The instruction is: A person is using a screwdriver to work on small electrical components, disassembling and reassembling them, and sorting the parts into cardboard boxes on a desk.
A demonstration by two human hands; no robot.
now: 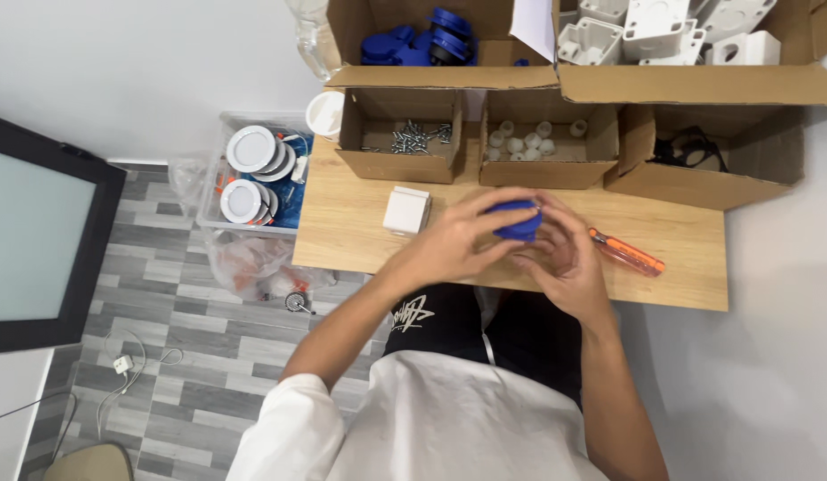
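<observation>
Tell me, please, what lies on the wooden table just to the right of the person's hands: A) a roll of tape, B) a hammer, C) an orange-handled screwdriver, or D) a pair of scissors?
C: an orange-handled screwdriver lies flat on the wooden table beside the right hand, which, together with the left hand, holds a blue part.

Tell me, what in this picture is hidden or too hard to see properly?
Head view, the only one:
- Blue part: mostly covered by the left hand and right hand; its full shape is hidden.
- Screws in the small box: too small to tell their type.
- White housings and blue parts in the far boxes: cut off by the top edge.
- Black item in the right box: shadowed, unclear.
</observation>
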